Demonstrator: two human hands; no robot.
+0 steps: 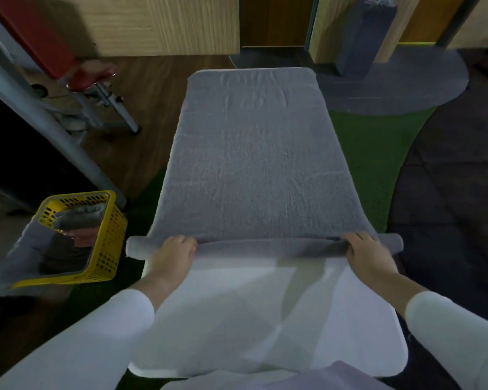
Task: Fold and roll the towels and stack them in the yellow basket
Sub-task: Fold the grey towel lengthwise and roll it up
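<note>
Beside the counter's left edge, a yellow basket (107, 235) with perforated walls sits tilted toward the camera. It holds a rolled grey towel (79, 212) at its far end and, below it, what appears to be a pinkish roll (82, 238), though the dim light makes the colour uncertain. Another piece of grey cloth (26, 249) hangs over the basket's left rim.

On the white counter (237, 305), a long grey towel (254, 164) lies flat and stretches away from the person to the far end. Its near end is wound into a tight roll (265, 246) running crosswise and overhanging both sides. The left hand (172, 254) grips the roll near its left end, with the fingers (186, 242) curled over the top. The right hand (369, 254) grips it near the right end in the same way, its fingers (355, 239) bent over the roll. Both arms wear white sleeves (119, 327).

Wood flooring (152, 88) runs to the left of the counter, where a red stool (92, 74) on metal legs stands beside a slanting grey post (40, 114). Green turf (378, 153) lies to the right, bordered by a curved grey mat (406, 83) and dark tiles (448, 192). Pale wood panels (166, 23) line the back wall.
</note>
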